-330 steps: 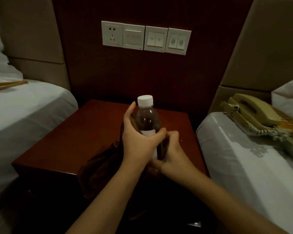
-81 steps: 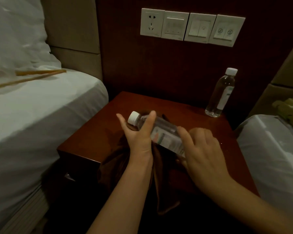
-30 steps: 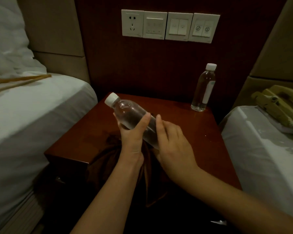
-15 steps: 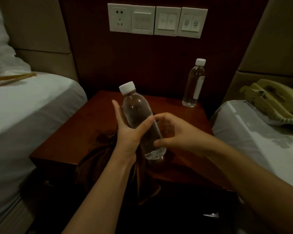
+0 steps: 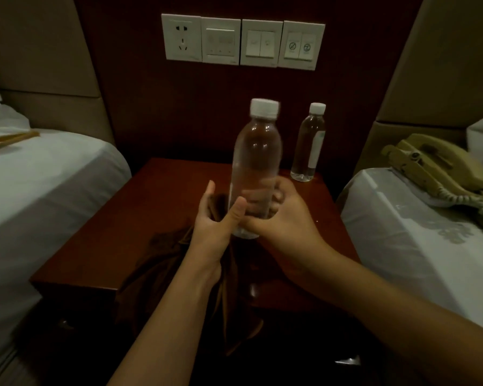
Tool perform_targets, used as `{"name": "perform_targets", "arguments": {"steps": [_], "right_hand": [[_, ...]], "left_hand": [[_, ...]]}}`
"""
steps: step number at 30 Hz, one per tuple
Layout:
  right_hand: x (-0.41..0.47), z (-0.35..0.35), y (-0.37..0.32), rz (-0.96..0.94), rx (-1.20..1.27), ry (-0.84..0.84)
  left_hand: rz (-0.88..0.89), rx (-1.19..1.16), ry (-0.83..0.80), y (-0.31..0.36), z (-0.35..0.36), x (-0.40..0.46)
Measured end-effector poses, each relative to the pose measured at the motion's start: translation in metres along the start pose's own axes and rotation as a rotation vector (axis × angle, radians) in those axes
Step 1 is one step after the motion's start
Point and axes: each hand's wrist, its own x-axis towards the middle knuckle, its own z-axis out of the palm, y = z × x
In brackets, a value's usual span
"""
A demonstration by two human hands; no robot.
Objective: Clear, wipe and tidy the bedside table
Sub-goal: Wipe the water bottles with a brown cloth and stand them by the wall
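Held bottle: I have the clear plastic water bottle with the white cap (image 5: 255,165) upright above the front half of the dark red wooden bench (image 5: 162,207), near the standing bottle but not touching it.
Right hand: my right hand (image 5: 279,215) is wrapped round the bottle's lower body and carries it.
Left hand: my left hand (image 5: 215,218) is half open, thumb against the bottle's base; the brown cloth (image 5: 179,263) hangs under that palm, but I cannot tell whether it is pinched.
Standing bottle: the second clear capped bottle with a white label (image 5: 307,143) stands at the bench's back right corner, behind the held one.
Risk, knock: setting the held bottle down beside the standing one, I could clip it; it is tall and narrow and would likely topple.
Risk, slip: the grip sits low and the plastic is smooth, so a loose hold could let the bottle tip.
Risk, cloth: the cloth drapes over the bench's front edge and may slide to the floor once I let go.
Risk, footing: placed on the cloth's folds, the bottle would probably stand crooked.
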Motion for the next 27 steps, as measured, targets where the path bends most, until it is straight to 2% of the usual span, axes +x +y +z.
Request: {"name": "perform_targets", "arguments": {"steps": [6,12,21,24,27], "right_hand": [[0.008,0.009,0.007,-0.083,-0.075,0.003],[0.036,0.001,0.004,-0.051,-0.133,0.043],[0.152,-0.013,0.051,0.086,-0.265,0.496],[0.172,-0.010,0.068,0.170,-0.306,0.491],[0.185,-0.007,0.081,0.174,-0.316,0.476]], "left_hand": [[-0.170,-0.145,0.084,-0.003,-0.005,0.006],[-0.145,-0.174,0.153,-0.006,0.001,0.009],[-0.048,-0.100,0.157,-0.008,0.005,0.012],[-0.047,-0.085,0.144,-0.010,0.005,0.013],[-0.041,-0.086,0.147,-0.011,0.004,0.014]]}}
